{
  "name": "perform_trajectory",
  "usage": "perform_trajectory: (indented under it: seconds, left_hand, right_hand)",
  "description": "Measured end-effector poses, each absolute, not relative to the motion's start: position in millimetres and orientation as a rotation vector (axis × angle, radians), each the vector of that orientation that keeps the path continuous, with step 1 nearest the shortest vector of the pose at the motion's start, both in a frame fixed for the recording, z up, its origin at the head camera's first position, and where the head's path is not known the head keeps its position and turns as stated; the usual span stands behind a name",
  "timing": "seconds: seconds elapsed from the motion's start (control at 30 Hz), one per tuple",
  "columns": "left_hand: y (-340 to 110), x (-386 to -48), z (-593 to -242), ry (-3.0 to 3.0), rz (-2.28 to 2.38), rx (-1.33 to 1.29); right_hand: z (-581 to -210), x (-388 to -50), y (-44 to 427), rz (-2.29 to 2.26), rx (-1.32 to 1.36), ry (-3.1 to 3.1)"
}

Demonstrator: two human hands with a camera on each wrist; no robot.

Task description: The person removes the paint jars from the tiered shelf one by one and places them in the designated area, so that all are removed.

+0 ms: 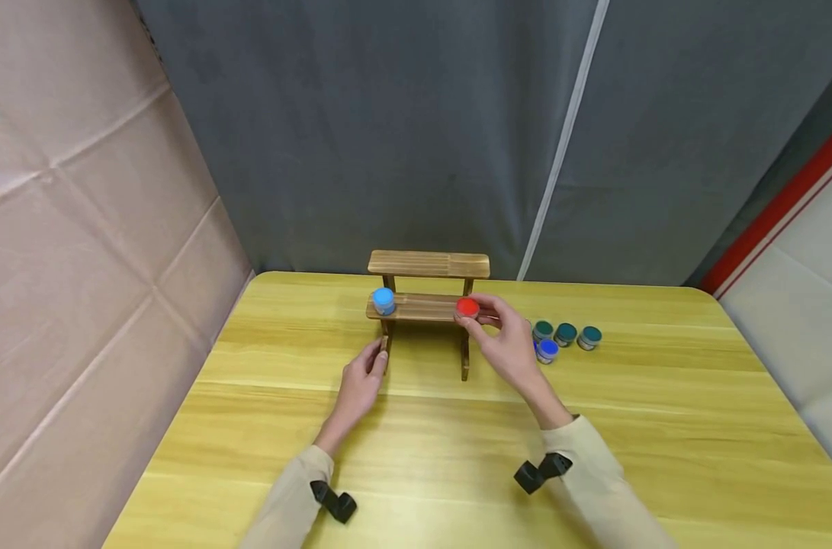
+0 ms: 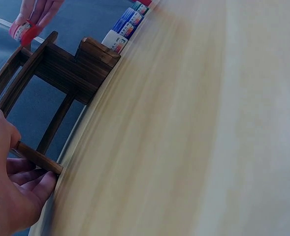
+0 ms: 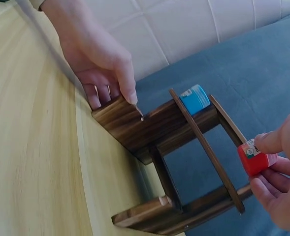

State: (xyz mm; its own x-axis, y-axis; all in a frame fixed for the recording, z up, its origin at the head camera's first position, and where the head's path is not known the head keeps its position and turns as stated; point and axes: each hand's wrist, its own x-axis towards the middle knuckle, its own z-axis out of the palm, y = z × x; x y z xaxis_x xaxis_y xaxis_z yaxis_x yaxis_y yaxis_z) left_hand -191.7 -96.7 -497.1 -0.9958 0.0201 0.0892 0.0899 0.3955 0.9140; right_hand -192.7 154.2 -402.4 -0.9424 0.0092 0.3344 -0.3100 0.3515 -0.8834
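Observation:
A small two-tier wooden rack [image 1: 422,307] stands near the table's back edge. My left hand [image 1: 361,381] grips the foot of its left side, thumb on one face and fingers on the other, as the left wrist view shows. A light-blue jar [image 1: 384,302] sits upright at the left end of the lower shelf. My right hand [image 1: 513,349] pinches a small red jar [image 3: 253,158] between thumb and fingers at the right end of that shelf. Whether the red jar touches the wood I cannot tell.
Right of the rack, several small jars stand grouped on the table [image 1: 416,442], among them a blue jar [image 1: 547,351] and a teal-lidded jar [image 1: 589,338]; my right hand partly hides the group. A grey curtain [image 1: 388,137] hangs behind the table.

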Motion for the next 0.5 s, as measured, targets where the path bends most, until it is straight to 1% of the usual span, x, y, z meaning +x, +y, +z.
perform_trajectory:
  seconds: [0.5]
  left_hand:
    - [-97,-193,-500,-2.560,-1.700,-0.094]
  right_hand:
    - [-407,-179,182,1.694,0.197,-2.327]
